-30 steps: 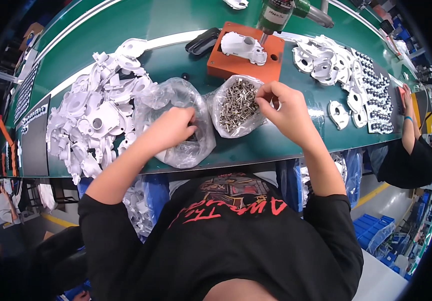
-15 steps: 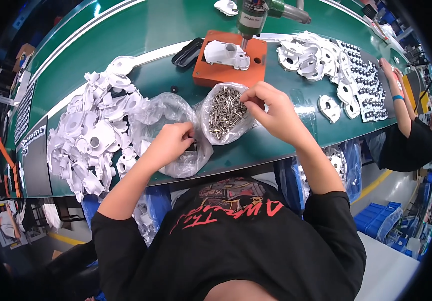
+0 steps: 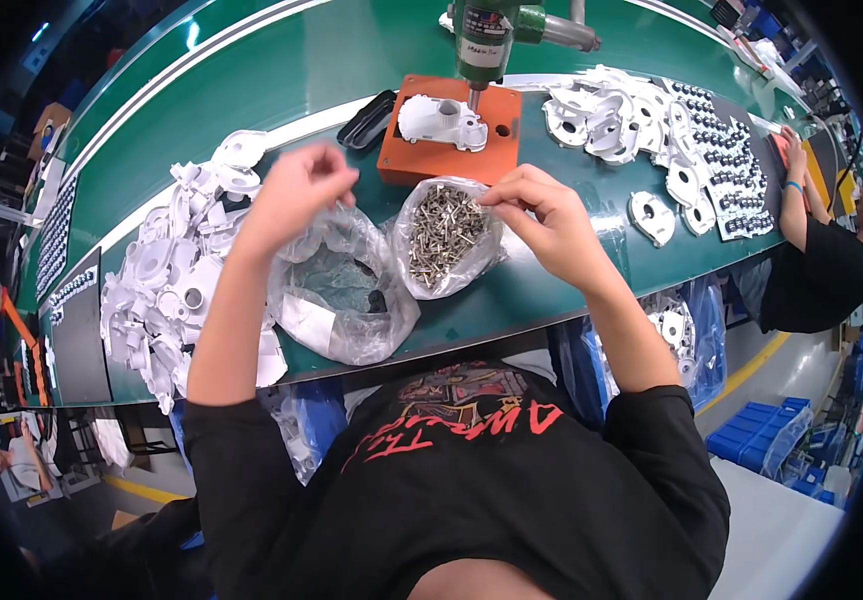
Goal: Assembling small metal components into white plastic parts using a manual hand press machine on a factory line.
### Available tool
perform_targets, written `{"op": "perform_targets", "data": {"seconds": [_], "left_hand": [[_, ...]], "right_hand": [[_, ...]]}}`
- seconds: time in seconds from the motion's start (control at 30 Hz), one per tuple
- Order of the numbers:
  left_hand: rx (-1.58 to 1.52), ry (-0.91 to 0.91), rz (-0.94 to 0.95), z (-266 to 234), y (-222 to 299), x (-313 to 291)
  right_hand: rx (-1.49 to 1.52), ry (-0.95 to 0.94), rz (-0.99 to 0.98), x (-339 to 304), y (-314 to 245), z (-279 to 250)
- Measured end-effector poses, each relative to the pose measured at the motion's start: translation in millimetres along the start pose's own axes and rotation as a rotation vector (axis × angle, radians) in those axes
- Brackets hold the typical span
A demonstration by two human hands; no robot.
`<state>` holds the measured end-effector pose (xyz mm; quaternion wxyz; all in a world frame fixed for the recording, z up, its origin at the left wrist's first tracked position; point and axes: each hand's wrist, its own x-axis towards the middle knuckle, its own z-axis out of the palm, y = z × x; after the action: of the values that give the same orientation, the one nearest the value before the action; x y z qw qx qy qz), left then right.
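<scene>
Head view: Orange block (image 3: 406, 165), flat-faced and rectangular, on green counter (image 3: 601, 190). A smooth, white moulded housing (image 3: 426, 120) lies on it, beneath the tip of a green power driver (image 3: 483, 45).

Near side of the block: slim metal screws (image 3: 443, 235) heaped in a crinkled plastic bag (image 3: 486, 262). Right hand (image 3: 541, 215) at the bag's rim, thumb and forefinger drawn together; any screw between them cannot be made out.

Near-left of the block: left hand (image 3: 306, 190), blurred, fingers curled, contents undeterminable. It partly obstructs a second clear bag (image 3: 401, 320) containing small black pieces (image 3: 377, 302).

Left of the block: black tray (image 3: 366, 120); farther left, piled white parts (image 3: 166, 275). Right: further white castings (image 3: 616, 115).
</scene>
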<state>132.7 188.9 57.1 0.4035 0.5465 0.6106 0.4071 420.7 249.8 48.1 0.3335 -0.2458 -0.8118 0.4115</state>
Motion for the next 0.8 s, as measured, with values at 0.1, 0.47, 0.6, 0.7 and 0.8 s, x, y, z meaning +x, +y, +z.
{"op": "perform_targets", "data": {"seconds": [0.1, 0.47, 0.6, 0.7, 0.8], "left_hand": [[0.097, -0.107, 0.081, -6.4, 21.7, 53.3], [0.52, -0.527, -0.029, 44.2, 43.8, 197.4], [0.659, -0.608, -0.019, 53.8, 39.5, 210.8], [0.682, -0.633, -0.009, 58.0, 38.9, 214.0], [0.709, -0.638, -0.009, 58.4, 27.8, 224.0]], "right_hand": [[0.027, 0.017, 0.051, -2.4, 1.8, -6.1], [0.042, 0.193, 0.19, -24.4, 21.6, -43.6], [0.106, 0.229, 0.265, -26.7, 35.9, -52.8], [0.163, 0.223, 0.274, -22.3, 41.3, -54.8], [0.142, 0.206, 0.279, -15.7, 39.8, -52.6]]}}
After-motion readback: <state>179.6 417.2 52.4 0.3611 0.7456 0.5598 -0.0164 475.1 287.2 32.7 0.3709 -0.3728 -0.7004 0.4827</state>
